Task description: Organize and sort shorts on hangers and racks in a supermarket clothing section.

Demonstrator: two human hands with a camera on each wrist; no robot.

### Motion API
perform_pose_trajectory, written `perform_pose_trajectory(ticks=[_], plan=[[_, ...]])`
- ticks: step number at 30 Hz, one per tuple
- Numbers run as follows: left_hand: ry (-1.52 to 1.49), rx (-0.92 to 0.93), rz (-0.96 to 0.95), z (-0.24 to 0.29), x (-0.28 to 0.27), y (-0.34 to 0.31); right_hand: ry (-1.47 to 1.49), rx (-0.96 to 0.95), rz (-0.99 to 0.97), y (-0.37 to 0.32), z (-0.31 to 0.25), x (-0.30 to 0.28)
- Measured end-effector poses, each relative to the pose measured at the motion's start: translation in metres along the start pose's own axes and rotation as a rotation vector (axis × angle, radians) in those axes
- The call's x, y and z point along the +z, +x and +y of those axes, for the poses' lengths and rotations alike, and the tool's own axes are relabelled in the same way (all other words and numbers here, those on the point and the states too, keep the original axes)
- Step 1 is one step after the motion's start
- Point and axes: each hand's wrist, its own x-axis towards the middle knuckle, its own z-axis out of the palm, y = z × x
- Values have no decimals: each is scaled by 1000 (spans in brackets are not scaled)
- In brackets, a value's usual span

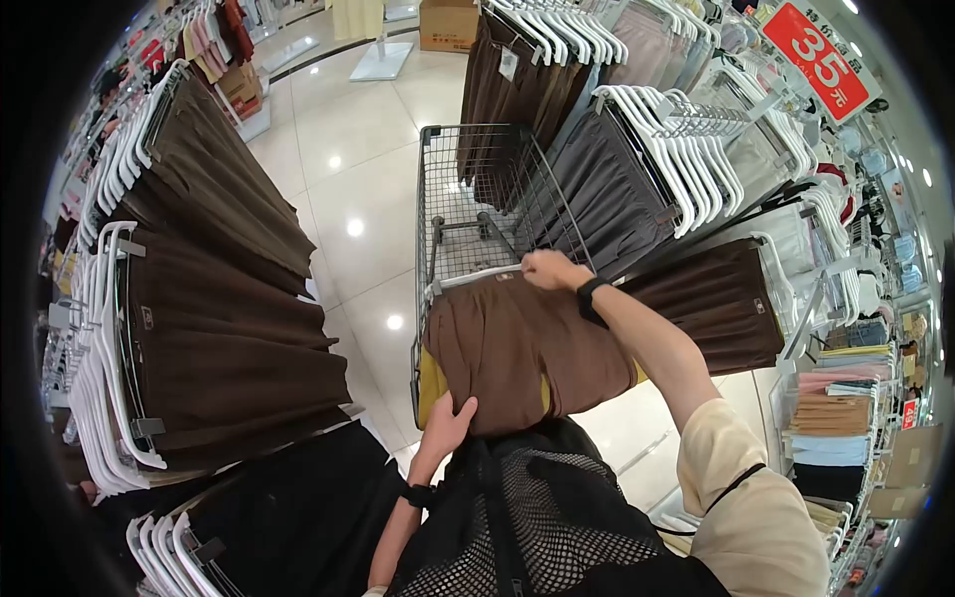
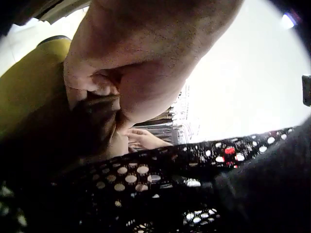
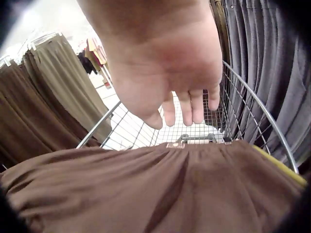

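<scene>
Brown trousers or a skirt (image 1: 497,348) lie over the near part of a wire shopping cart (image 1: 468,239), with yellow material (image 1: 430,383) showing beneath. The left hand (image 1: 448,426) pinches the brown cloth at its near left corner; in the left wrist view that hand (image 2: 141,73) has thumb and fingers on a fold. Over the waistband's far edge is the right hand (image 1: 552,271). The right wrist view shows this hand (image 3: 170,82) palm visible, fingers extended above the waistband label (image 3: 176,145), holding nothing visible. A white hanger (image 1: 468,277) shows along the waistband.
Racks of brown garments (image 1: 229,348) stand left, black ones (image 1: 298,497) at the lower left. Grey trousers (image 1: 607,189) and more brown ones (image 1: 711,308) hang right, close to the cart. A cardboard box (image 1: 449,25) and a white stand base (image 1: 382,62) are on the floor ahead.
</scene>
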Motion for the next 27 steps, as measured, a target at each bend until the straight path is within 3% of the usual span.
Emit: perform_pose_trajectory(ticks=[3,5,7,10,14,17,20,22,27], plan=[[-25,44,-8,0,-5,12,69,3,-104,-50,-9,24],[47,-19,-26,7,-10,15,99,-6,-168,-96,-24,28],[96,-4,4,7,-9,16,277,41,98,-148,-38,43],[162,64,92,14,-3,15,291,31,412,-214,-59,44],[276,-14,95,39,0,7,160,234,591,-288,-80,78],[397,-118,82,71,2,1,120,313,626,-318,-91,95],[407,46,131,77,6,-3,185,337,637,-329,-103,88],[588,223,147,78,13,-3,207,335,658,-332,-97,94],[925,273,69,75,36,-4,288,253,695,-340,-83,99]])
